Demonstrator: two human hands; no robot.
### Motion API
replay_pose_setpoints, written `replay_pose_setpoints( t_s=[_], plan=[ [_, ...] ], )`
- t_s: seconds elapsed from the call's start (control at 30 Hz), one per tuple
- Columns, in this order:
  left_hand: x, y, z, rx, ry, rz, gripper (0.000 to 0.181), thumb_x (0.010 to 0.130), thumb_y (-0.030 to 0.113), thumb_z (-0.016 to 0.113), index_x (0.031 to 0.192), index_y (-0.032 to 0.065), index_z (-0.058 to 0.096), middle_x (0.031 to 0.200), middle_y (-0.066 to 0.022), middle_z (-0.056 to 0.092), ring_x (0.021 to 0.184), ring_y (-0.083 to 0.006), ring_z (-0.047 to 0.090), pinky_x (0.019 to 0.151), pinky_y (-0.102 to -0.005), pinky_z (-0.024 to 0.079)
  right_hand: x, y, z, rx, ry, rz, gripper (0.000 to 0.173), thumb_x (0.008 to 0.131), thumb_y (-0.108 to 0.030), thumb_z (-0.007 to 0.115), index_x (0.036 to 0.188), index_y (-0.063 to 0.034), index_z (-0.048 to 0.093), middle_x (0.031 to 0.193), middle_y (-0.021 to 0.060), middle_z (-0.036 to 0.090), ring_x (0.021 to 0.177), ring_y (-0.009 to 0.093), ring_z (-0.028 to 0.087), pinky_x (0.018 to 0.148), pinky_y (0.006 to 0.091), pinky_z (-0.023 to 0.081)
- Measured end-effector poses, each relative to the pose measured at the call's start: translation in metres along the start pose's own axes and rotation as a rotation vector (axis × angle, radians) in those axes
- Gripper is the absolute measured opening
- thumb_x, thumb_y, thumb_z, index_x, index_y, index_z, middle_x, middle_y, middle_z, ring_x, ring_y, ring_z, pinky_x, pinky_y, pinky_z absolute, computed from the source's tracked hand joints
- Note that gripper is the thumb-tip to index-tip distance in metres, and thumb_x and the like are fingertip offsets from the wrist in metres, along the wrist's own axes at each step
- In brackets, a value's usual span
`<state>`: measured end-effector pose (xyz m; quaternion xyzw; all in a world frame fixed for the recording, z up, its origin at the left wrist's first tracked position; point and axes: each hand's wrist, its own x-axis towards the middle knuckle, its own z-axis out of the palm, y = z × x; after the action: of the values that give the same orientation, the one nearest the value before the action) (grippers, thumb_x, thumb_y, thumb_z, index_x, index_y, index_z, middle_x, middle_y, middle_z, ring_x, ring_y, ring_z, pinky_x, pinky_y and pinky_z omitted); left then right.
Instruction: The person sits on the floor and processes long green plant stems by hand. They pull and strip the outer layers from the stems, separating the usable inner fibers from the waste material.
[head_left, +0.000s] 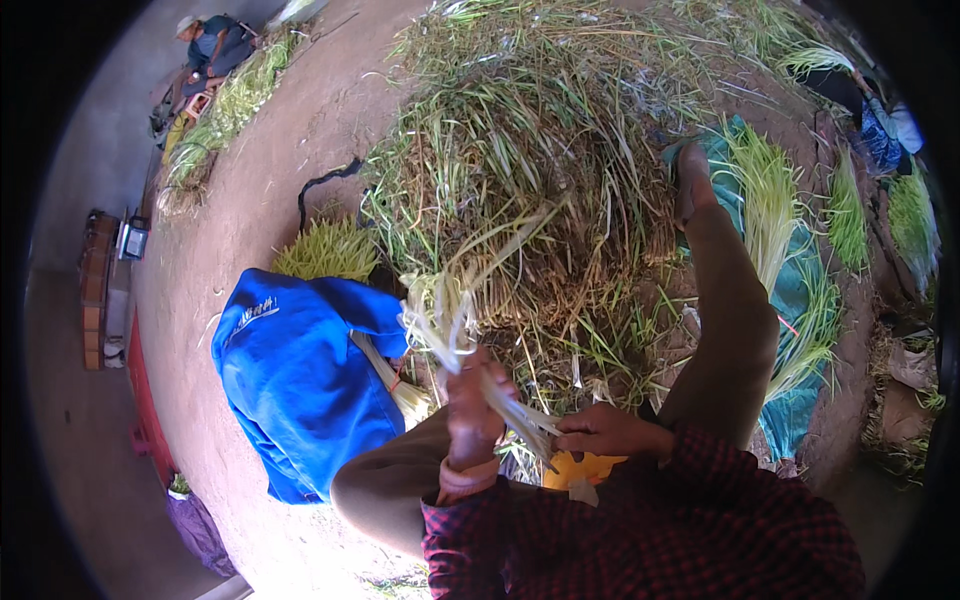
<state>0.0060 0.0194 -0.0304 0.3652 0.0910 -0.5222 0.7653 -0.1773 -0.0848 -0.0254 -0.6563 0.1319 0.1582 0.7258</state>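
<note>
My left hand (474, 405) is wrapped around a small bunch of pale, blanched leafy stalks (442, 322), probably garlic chives. Its loose leaves droop over the top of the fist and the stalk ends slant down to the right. At those lower ends, my right hand (611, 431) has its fingertips closed on the stalks. Just below the right hand lies something orange-yellow (585, 470), partly hidden by my sleeve. Beyond both hands rises a large heap of untrimmed green stalks (525, 165), with brown root ends towards me.
A blue jacket (307, 375) covers part of a tied bundle (409, 394) at my left; yellow-green stalks (328, 250) show behind it. To the right, sorted stalks (769, 195) lie on a green sheet (791, 420). One person (214, 49) sits far left, another (885, 127) far right.
</note>
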Motion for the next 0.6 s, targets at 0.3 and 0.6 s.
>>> replay_pose_setpoints(
  t_s=[0.3,0.6],
  plan=[
    [-0.027,0.076,0.01,-0.319,-0.256,0.28,0.03,0.094,0.033,0.037,0.094,0.0055,0.05,0.061,-0.0013,0.046,0.045,-0.0074,0.039,0.042,-0.0227,0.036,0.051,0.054,-0.097,0.146,0.545,0.185,0.019,0.086,-0.021,0.051,0.088,-0.0047,0.061,0.069,0.0017,0.059,0.052,0.007,0.05,0.049,0.0201,0.041],
    [-0.009,0.032,0.026,-0.414,-0.136,-0.017,0.026,0.095,0.027,0.035,0.103,0.0054,0.048,0.057,0.0001,0.049,0.04,-0.0061,0.035,0.041,-0.0211,0.031,0.095,0.095,-0.155,-0.105,0.963,0.097,0.022,0.088,-0.022,0.046,0.081,-0.0032,0.055,0.06,0.005,0.049,0.047,0.011,0.04,0.047,0.0304,0.036]
  ],
)
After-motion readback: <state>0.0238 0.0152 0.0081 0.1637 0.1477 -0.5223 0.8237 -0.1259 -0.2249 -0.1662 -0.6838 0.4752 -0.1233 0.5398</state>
